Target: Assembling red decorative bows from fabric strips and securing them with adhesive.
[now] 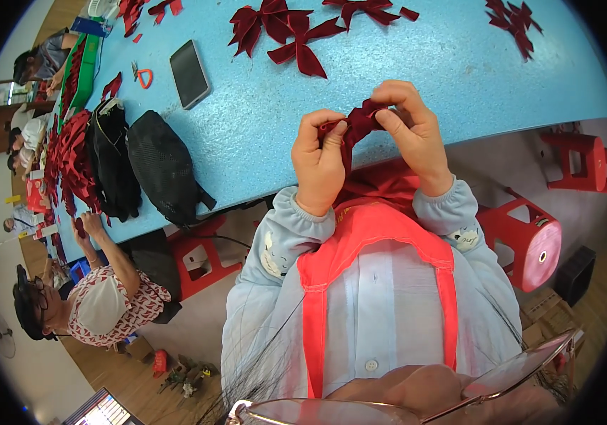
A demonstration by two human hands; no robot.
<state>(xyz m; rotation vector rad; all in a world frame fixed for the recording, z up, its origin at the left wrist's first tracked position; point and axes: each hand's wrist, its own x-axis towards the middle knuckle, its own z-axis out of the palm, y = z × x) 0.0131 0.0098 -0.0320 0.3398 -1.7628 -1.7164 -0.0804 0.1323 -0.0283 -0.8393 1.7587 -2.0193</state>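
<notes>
Both of my hands are closed on a dark red velvet ribbon bow (361, 122), held over the front edge of the light blue table (417, 78). My left hand (319, 161) pinches the bow's left loop between thumb and fingers. On the other side, my right hand (415, 134) grips it near the knot, thumb and fingertips pressed together. A ribbon tail hangs down between the hands, above my red apron (381, 216). Farther back on the table lie several similar velvet bows (305, 47), with more bows (514, 27) at the far right.
Left of the bows are a phone (189, 74) and orange-handled snips (144, 78). Two black bags (164, 161) lie beside a heap of red ribbon (73, 166) and a green crate (89, 71). A co-worker (105, 304) sits at left. Red stools (519, 237) stand at right.
</notes>
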